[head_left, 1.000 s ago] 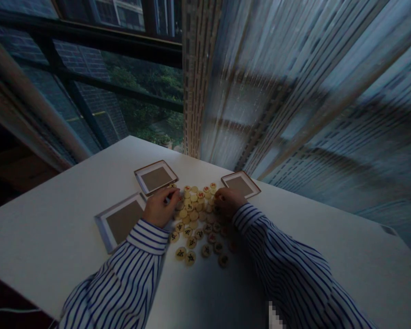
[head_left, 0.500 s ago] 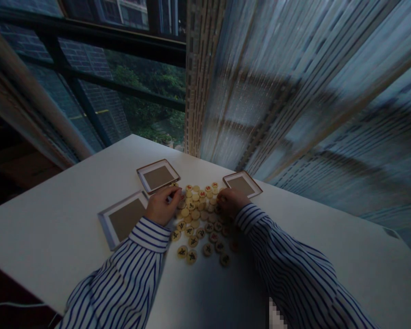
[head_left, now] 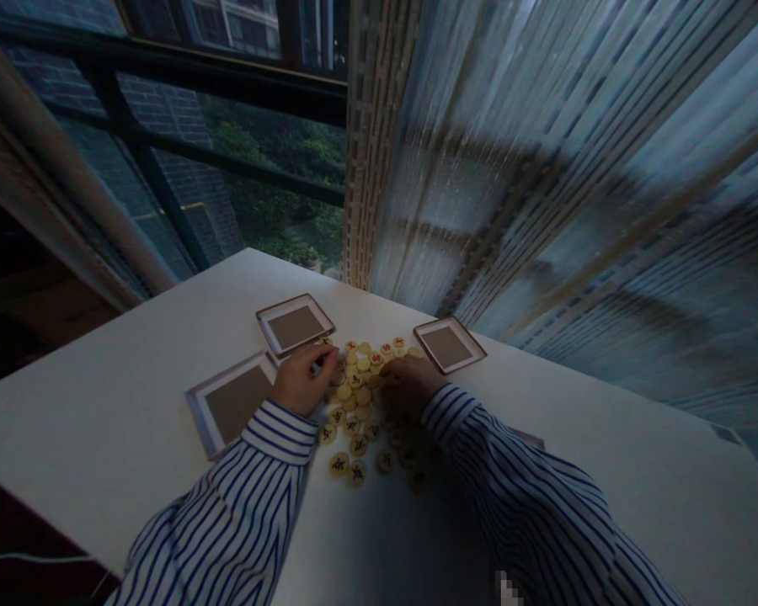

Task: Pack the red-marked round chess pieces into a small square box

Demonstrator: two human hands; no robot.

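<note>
Head view: the pile of round, cream-coloured wooden game discs (head_left: 360, 396), marked with red or dark characters, lies unsorted on the white worktop (head_left: 101, 379) between both hands, and all three shallow square brown-floored trays (head_left: 296, 325) around it hold nothing, so by my reading the sorting has hardly begun. The left hand (head_left: 301, 380) curls over the pile's left edge, fingertips seemingly pinching one disc; the right hand (head_left: 405, 384) rests cupped on the pile's right side, its grip hidden. Striped shirt sleeves (head_left: 253, 488) cover both arms.

White table (head_left: 132, 370), three shallow square trays (head_left: 296, 325) (head_left: 450, 345) (head_left: 227, 406), sheer striped curtain (head_left: 543, 168), dark window frame (head_left: 164, 76).
</note>
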